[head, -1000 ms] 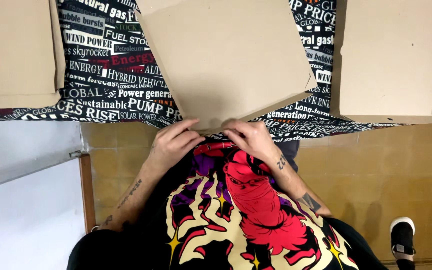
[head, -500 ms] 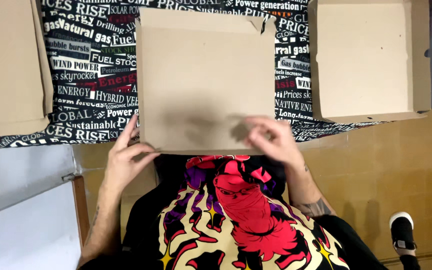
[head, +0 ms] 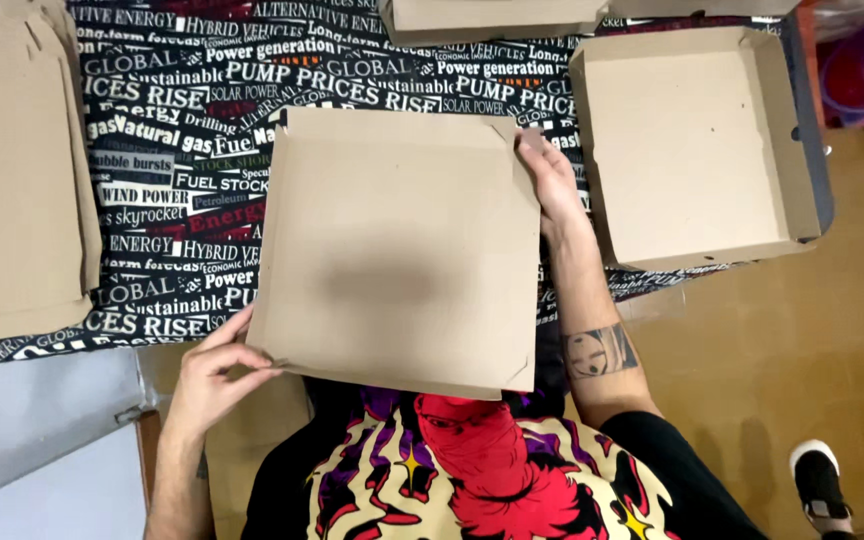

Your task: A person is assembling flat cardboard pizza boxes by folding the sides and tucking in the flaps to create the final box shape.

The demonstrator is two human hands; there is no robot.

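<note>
A flat brown cardboard box blank (head: 402, 250) lies in front of me, partly on the table and partly over its near edge. My left hand (head: 214, 370) pinches its near left corner. My right hand (head: 552, 175) rests on its far right corner, fingers pressing the cardboard's edge. The blank's edges have small fold flaps at the corners.
A table with a black cloth printed in white lettering (head: 172, 180) holds a folded open cardboard box (head: 692, 150) at the right, a stack of flat blanks (head: 12, 180) at the left, and another box (head: 492, 15) at the far edge. Tan floor (head: 812, 350) lies at the right.
The blank has slid farther onto the table and lies flatter. My right hand moved from its near edge to the far right corner; my left hand shifted to the near left corner.
</note>
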